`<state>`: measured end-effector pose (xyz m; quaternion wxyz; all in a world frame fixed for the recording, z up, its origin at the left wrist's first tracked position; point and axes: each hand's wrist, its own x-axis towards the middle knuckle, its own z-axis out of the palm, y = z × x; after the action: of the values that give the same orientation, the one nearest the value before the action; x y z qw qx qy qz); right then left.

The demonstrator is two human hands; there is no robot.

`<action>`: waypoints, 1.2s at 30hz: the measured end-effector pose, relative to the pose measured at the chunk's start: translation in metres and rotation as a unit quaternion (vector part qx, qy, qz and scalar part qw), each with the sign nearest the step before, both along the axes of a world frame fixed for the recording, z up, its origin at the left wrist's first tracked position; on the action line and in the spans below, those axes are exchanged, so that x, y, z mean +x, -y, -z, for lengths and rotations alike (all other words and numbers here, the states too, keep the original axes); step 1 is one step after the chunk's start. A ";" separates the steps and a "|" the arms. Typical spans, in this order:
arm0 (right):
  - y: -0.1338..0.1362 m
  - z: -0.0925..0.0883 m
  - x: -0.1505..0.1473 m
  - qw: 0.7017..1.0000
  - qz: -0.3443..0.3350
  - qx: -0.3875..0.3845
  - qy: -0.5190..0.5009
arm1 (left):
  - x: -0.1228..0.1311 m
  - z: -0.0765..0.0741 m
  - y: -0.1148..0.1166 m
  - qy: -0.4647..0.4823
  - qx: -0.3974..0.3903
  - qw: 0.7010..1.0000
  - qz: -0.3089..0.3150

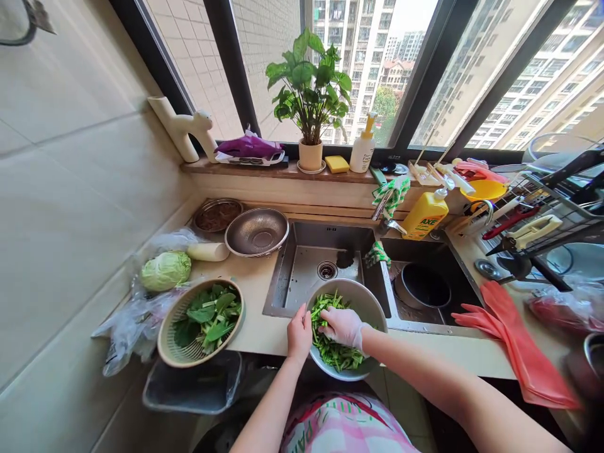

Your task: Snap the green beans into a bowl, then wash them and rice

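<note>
A grey metal bowl [370, 302] with chopped green vegetables [337, 352] in it is held at the counter's front edge, partly over the sink. My left hand [299, 333] is bare and closed on the bowl's left rim. Inside the bowl, my right hand [343, 326] wears a thin clear glove. Its fingers curl down into the chopped greens, and their tips are hidden among the pieces.
Left of the bowl, a colander [165, 336] of leafy greens overhangs the counter above a clear bin [193, 387]. A cabbage [166, 270] and a perforated metal basin [257, 233] lie behind. A dark pot [423, 286] stands in the right sink, near red rubber gloves [514, 340].
</note>
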<state>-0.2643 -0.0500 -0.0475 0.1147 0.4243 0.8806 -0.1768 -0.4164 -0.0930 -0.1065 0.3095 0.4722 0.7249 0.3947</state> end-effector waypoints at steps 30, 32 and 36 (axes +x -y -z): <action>0.017 -0.005 0.045 0.998 -0.035 -0.002 -0.045 | 0.003 -0.009 -0.016 0.057 -0.005 0.998 0.008; 0.025 0.004 0.037 0.999 -0.028 0.012 -0.021 | 0.005 -0.007 -0.016 0.053 -0.008 0.999 0.012; 0.017 0.027 0.020 0.999 -0.008 0.041 0.009 | 0.007 -0.004 -0.014 0.041 -0.004 0.999 0.020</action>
<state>-0.2441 -0.0668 -0.0742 0.1062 0.4232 0.8894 -0.1360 -0.4090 -0.0794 -0.1030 0.3485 0.4693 0.7033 0.4045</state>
